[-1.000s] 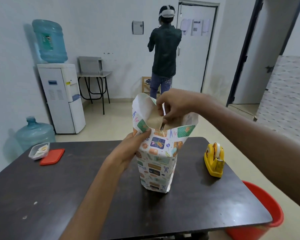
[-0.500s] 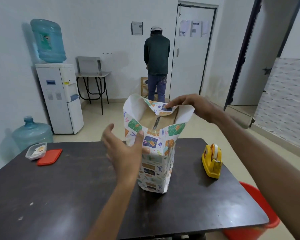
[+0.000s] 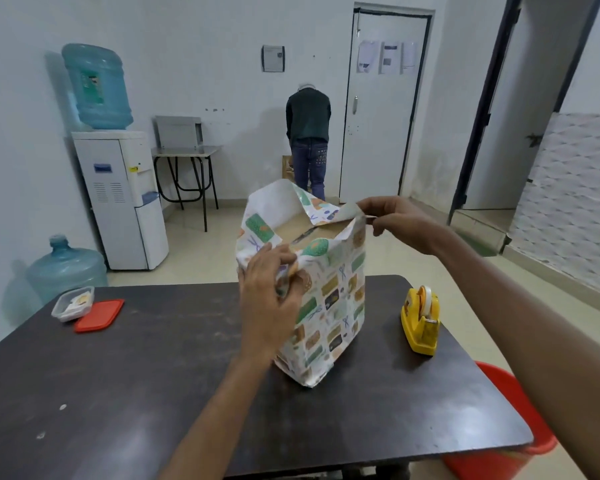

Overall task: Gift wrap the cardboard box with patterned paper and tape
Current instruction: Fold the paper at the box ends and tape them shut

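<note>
Atop box (image 3: 312, 233), hands perhaps pinching paper (image 3: 333, 299)

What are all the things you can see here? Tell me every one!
wrapped box: 1, patterned paper, table middle, top open
cardboard: brown, showing inside the paper
tape dispenser: 1, yellow, table right
table: 1, dark brown
lid: 1, red, table left
plastic tub: 1, clear, beside the lid
water cooler: 1, white, left wall
water bottles: 2, blue, one on cooler, one on floor
bucket: 1, red, floor right
person: 1, dark top, by door
left hand: pinching near paper edge
right hand: pinching far flap
</note>
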